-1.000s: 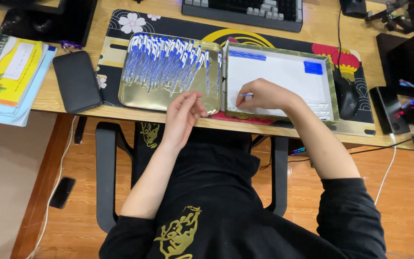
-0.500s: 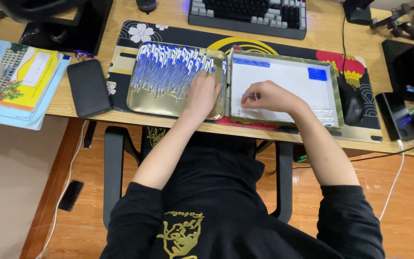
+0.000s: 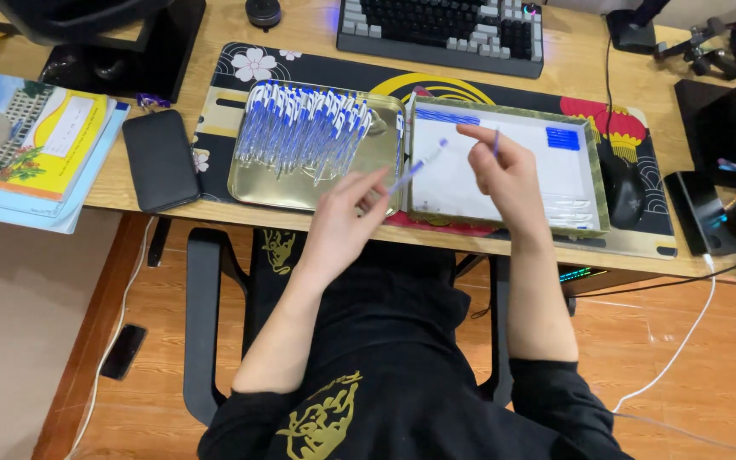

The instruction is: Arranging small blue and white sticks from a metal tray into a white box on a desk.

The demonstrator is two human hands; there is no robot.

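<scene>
On the desk [image 3: 317, 25], my pen tray [image 3: 257, 183] lies left of the lidded box [image 3: 596, 192]; keyboard [image 3: 440, 25] behind, phone [image 3: 159, 158] near the left edge.

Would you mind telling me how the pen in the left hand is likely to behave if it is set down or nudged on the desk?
The pen looks thin, straight and plastic, so probably stiff and light; the left hand lifts it by fingertips alone. Its round barrel would likely roll on a flat surface, which may be why its fellows lie in the rimmed gold tray. The clear barrel could be somewhat slippery.
</scene>
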